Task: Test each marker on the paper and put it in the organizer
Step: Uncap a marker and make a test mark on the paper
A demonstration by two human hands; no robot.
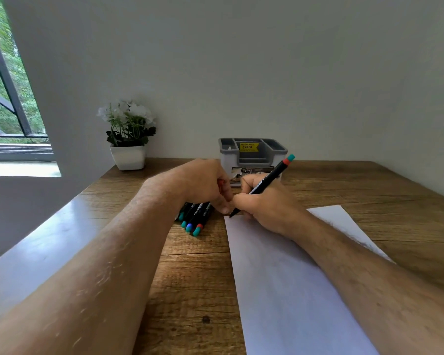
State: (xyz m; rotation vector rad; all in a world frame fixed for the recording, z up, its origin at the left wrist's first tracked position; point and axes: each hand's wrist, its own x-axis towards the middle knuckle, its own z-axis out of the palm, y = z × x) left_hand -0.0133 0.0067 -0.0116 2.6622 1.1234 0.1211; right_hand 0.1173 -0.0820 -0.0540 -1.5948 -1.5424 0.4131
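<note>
Wooden counter, organizer at wall. Right hand pinches marker, tip at paper corner; left hand curled around red cap, likely. Risk: stroke slips off edge, inks wood.

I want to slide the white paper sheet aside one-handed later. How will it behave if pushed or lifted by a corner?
The thin white paper sheet lies flat on the brown wooden table, so it is probably light and would slide easily. Lifted by a corner it would likely droop. The right hand rests on it with the black marker, probably pinning it for now.
</note>
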